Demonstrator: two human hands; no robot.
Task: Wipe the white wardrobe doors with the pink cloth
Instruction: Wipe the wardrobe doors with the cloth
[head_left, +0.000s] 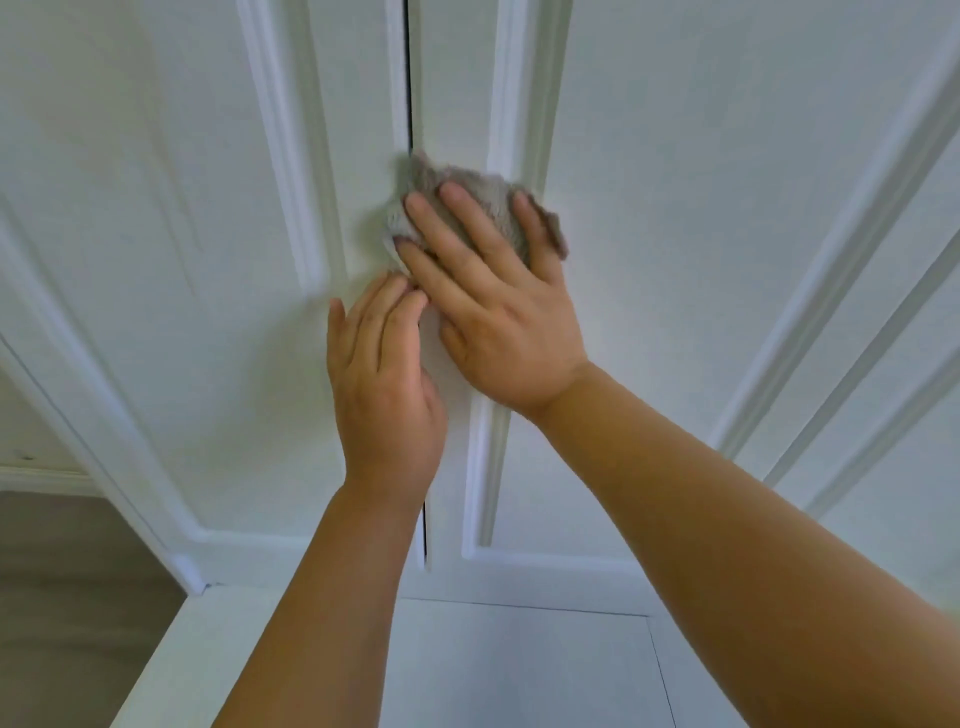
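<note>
Two white wardrobe doors fill the view, the left door (171, 249) and the right door (701, 218), with a dark gap between them. A greyish-pink fluffy cloth (467, 182) lies bunched over that gap at mid height. My right hand (493, 306) presses flat on the cloth with its fingers spread and straight. My left hand (384, 379) lies flat against the door edge just below and left of the cloth, its fingertips touching the cloth's lower corner.
Raised mouldings frame each door panel. A white ledge (519, 670) runs below the doors. At the lower left are a grey-brown floor (67, 597) and a white skirting board (41, 475).
</note>
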